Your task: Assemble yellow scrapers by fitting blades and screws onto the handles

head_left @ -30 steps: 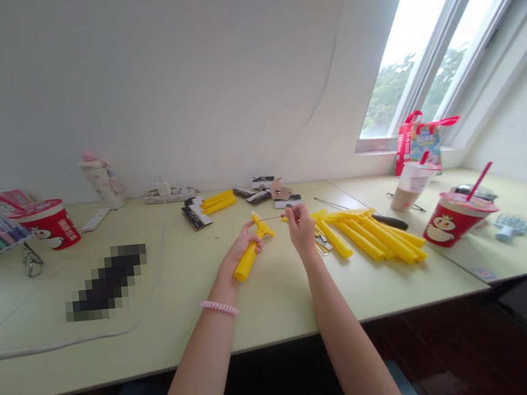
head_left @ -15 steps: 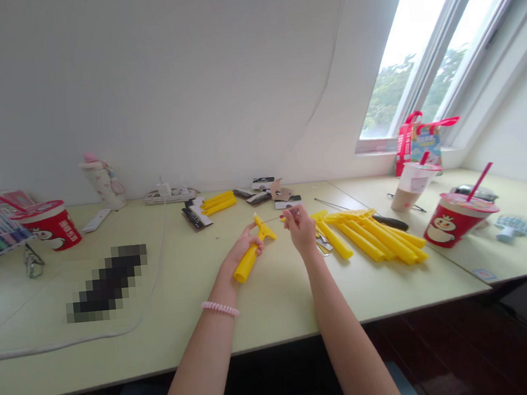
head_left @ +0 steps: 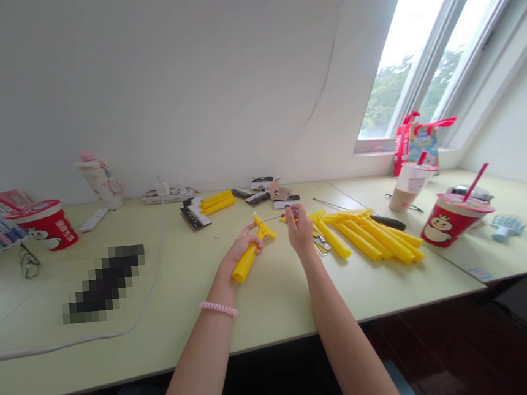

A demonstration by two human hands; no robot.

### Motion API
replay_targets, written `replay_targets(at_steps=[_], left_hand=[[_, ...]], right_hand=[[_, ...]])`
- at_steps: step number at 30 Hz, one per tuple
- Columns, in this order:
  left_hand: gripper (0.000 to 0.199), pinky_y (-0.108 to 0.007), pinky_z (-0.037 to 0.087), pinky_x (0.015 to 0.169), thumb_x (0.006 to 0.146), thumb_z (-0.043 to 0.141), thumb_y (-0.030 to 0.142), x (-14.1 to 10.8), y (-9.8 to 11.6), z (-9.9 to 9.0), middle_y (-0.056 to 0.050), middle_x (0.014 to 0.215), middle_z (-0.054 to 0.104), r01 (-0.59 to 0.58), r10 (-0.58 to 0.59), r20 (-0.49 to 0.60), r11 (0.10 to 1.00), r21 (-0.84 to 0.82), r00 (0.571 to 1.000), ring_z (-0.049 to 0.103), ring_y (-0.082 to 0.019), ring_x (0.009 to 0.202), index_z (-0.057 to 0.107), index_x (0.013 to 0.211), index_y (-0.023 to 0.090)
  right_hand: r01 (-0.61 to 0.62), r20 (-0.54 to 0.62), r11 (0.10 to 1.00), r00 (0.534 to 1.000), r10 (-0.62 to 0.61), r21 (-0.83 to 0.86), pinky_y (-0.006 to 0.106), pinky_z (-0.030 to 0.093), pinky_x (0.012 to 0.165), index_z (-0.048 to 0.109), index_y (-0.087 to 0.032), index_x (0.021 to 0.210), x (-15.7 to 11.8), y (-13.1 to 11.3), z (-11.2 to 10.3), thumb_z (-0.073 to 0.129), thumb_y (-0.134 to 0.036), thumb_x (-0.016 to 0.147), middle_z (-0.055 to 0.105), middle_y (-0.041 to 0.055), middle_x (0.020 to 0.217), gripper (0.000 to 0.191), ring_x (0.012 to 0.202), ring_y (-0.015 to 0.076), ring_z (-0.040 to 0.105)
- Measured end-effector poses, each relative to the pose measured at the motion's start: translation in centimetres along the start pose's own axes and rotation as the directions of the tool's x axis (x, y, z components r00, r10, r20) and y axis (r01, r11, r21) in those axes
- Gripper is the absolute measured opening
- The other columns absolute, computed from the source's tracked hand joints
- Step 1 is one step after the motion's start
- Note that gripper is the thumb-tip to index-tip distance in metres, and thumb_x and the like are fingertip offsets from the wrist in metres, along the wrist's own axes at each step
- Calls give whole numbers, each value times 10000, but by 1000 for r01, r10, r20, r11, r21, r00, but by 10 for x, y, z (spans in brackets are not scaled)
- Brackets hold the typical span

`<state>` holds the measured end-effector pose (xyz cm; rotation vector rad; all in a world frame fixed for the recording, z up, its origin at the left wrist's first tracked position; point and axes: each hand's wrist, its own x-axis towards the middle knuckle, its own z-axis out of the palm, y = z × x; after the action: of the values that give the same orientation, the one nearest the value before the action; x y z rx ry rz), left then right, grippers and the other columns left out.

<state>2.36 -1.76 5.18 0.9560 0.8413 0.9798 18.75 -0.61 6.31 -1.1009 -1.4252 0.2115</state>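
My left hand [head_left: 245, 246] is closed around the handle of a yellow scraper [head_left: 246, 263], whose wide head points away from me above the table. In my right hand [head_left: 299, 228] is a screwdriver [head_left: 283, 218]; the fingers wrap its handle and hide most of it. Its thin shaft runs left to the scraper's head, but whether the tip touches a screw is too small to see. Just right of this hand lies another yellow scraper [head_left: 334, 238], with small metal blades [head_left: 322, 244] beside it. Several more yellow scrapers [head_left: 373, 237] are piled further right.
Yellow handles [head_left: 216, 203] and black-and-white packets [head_left: 195, 214] lie toward the wall, near a power strip [head_left: 166, 197]. Red cups stand at the left [head_left: 54, 225] and right [head_left: 454, 221], with a clear drink cup [head_left: 408, 188] behind. A cable [head_left: 136, 322] crosses the left table.
My right hand has turned slightly at the wrist around the screwdriver. My left hand keeps the scraper in nearly the same place. The whole view has shifted a little.
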Motion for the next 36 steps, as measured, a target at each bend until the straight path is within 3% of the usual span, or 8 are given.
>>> replay_targets(at_steps=[7, 18, 22, 25, 29, 32, 36], left_hand=[[758, -145, 308, 413, 622, 480, 37, 1, -2, -2, 33, 555, 484, -20, 20, 18, 1000, 7, 1000, 418, -60, 412, 256, 1337, 154], [748, -143, 313, 406, 619, 489, 30, 1, -2, -1, 31, 565, 482, -22, 22, 7, 999, -23, 1000, 425, -57, 413, 285, 1326, 164], [759, -141, 329, 408, 617, 491, 15, 2, -1, -1, -5, 674, 526, -35, 36, 7, 993, -111, 999, 460, -55, 450, 285, 1325, 191], [770, -139, 340, 407, 614, 489, 0, 5, 0, -2, -22, 729, 533, -58, 52, -37, 983, -176, 998, 474, -54, 464, 278, 1324, 211], [783, -150, 357, 406, 609, 477, -23, 9, 0, -5, -37, 763, 541, -79, 55, -116, 973, -216, 992, 472, -54, 456, 268, 1324, 219], [779, -152, 362, 407, 611, 475, -26, 10, 0, -6, -58, 813, 559, -94, 65, -125, 966, -239, 990, 476, -52, 460, 272, 1320, 223], [784, -151, 366, 409, 605, 478, -25, 9, 0, -5, -82, 879, 577, -108, 78, -118, 956, -274, 990, 486, -50, 465, 264, 1317, 224]], right_hand=[[62, -4, 998, 998, -62, 18, 244, 416, 593, 506, -191, 838, 1, -2, 1, 393, -426, 870, 624, 23, 718, 263, 646, 142, 563], [22, -42, 1000, 999, -22, -2, 230, 409, 577, 539, -181, 802, 1, -3, 0, 434, -447, 849, 643, 19, 691, 290, 607, 135, 560], [-40, -152, 999, 988, 39, -3, 226, 407, 570, 584, -169, 862, 1, -1, 1, 393, -442, 860, 638, 31, 713, 333, 624, 136, 556], [-91, -218, 991, 974, 68, -98, 245, 420, 642, 619, -159, 959, 2, 5, 1, 382, -405, 861, 657, 59, 817, 356, 690, 150, 565], [-137, 53, 904, 983, 173, -406, 277, 402, 725, 673, -201, 968, -2, 13, 5, 419, -288, 827, 667, 67, 889, 304, 819, 191, 564], [-133, 234, 793, 915, 329, -595, 284, 385, 734, 687, -223, 962, -10, 16, 12, 442, -200, 784, 647, 82, 973, 304, 941, 223, 534], [-51, 324, 706, 863, 387, -707, 304, 369, 753, 699, -198, 913, -16, 12, 18, 441, -178, 766, 599, 119, 992, 297, 969, 248, 495]])
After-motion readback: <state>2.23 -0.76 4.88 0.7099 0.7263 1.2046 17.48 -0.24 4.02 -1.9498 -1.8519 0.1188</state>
